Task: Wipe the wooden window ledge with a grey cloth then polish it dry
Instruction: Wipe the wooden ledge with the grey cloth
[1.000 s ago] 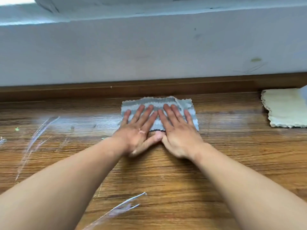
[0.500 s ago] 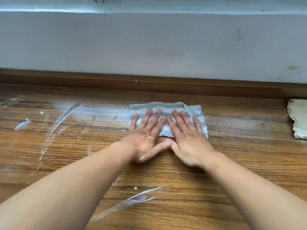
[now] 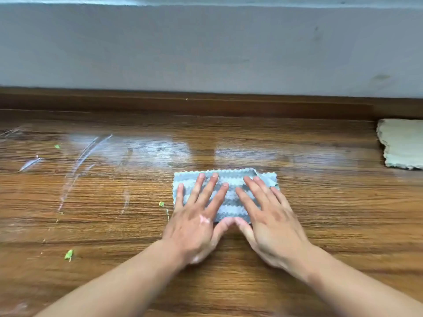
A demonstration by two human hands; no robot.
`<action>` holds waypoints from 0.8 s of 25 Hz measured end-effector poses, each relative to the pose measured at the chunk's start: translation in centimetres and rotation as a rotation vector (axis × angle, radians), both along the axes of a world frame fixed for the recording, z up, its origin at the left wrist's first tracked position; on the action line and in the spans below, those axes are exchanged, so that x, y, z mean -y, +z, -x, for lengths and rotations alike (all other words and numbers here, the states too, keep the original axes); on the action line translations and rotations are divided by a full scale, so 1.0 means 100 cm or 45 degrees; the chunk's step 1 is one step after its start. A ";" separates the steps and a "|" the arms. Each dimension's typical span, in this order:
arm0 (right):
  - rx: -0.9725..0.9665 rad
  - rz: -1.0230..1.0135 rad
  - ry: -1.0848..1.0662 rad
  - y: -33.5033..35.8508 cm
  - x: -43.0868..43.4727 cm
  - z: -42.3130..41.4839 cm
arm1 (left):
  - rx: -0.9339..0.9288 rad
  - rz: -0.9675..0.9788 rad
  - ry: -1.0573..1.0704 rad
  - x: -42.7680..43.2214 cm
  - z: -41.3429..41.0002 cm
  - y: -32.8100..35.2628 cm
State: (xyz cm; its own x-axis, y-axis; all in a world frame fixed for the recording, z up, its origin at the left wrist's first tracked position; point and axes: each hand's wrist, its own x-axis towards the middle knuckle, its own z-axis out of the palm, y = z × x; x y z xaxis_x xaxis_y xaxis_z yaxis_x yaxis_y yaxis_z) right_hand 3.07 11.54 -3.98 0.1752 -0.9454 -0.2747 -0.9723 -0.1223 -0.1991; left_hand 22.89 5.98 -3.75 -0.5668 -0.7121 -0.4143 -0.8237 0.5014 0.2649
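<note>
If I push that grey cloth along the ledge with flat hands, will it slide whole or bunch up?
Probably floppy: the grey cloth is thin, with its far right corner folded over. It likely slides easily, since the wooden ledge looks glossy. The left hand and right hand press flat over most of it, which should limit bunching.

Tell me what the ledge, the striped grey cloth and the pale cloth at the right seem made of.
Ledge: looks like wood or wood-grain laminate, brown with lined grain and a glossy sheen; I cannot tell which.
Grey cloth: soft fleecy textile, likely microfibre; wavy grey-and-white stripes, scalloped edge.
Pale cloth: similar soft textile, cream, matte, wavy edge.
</note>
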 end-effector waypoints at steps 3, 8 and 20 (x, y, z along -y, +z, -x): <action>-0.034 0.035 -0.001 -0.015 0.032 0.001 | 0.050 0.143 0.027 0.029 0.016 -0.015; -0.089 0.006 -0.014 -0.034 0.095 0.020 | 0.046 0.280 -0.057 0.092 0.025 -0.034; -0.037 0.038 -0.043 -0.032 -0.088 -0.047 | 0.034 0.220 -0.161 -0.080 -0.037 -0.027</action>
